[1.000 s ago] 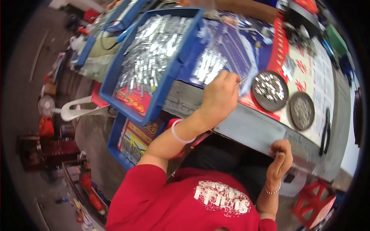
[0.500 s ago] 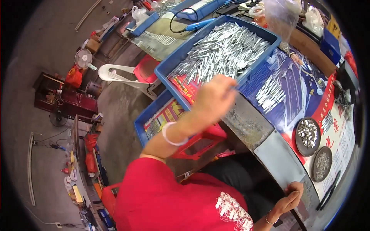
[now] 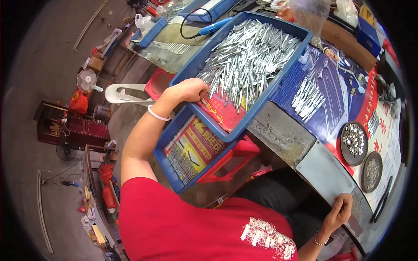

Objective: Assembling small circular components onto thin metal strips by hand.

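My left hand (image 3: 191, 90), with a white bangle on its wrist, is at the left side of a large blue tray (image 3: 272, 104). Its fingers curl down over the tray's inside, beside a heap of thin silvery metal strips (image 3: 250, 61) on red printed paper; whatever they hold is hidden. At the lower right my right hand (image 3: 340, 212) rests by the table's near edge, its thumb against folded fingers. I cannot make out anything in it. Ahead of it lie a round dark dish (image 3: 353, 142) of small shiny discs and another dish (image 3: 371, 172) of tiny metal bits.
Loose strips (image 3: 308, 99) lie on a blue poster. Black tweezers (image 3: 381, 199) are near the right edge. A lower blue tray (image 3: 179, 185) stands beside a red stool (image 3: 235, 161). Behind are a blue corded tool (image 3: 214, 27) and a white-backed chair (image 3: 126, 93).
My left hand has swung from the tray's near right side over to its left side. The right hand stays by the table edge. The whole view has shifted slightly.
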